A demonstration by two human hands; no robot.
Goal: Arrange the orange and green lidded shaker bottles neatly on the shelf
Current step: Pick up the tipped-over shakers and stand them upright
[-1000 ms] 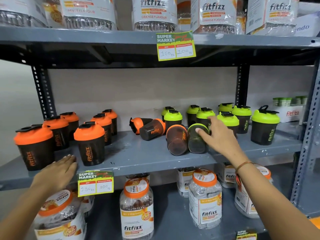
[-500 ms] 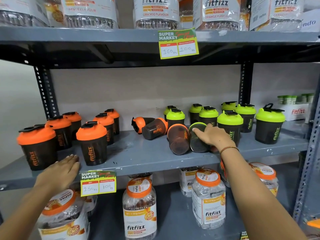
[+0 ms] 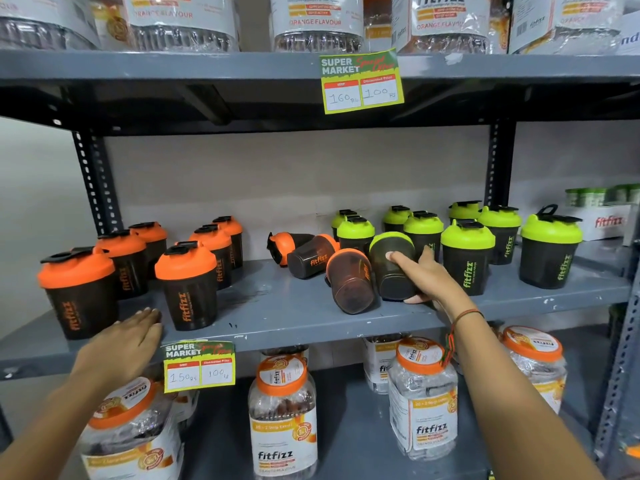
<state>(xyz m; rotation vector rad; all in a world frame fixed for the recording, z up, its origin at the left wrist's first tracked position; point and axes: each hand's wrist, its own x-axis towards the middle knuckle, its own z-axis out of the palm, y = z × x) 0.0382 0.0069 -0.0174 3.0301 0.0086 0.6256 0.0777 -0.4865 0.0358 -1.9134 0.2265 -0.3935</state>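
Right hand is clamped around a tipped green-lidded shaker mid-shelf near the front edge, thumb on top, fingers wrapped under, base facing the camera; beside it to the left lie three orange-lidded shakers on their sides. Left hand lies flat, fingers together, holding nothing, on the front edge of the grey shelf just left of the price tag. Upright orange shakers fill the left end, upright green ones the right end.
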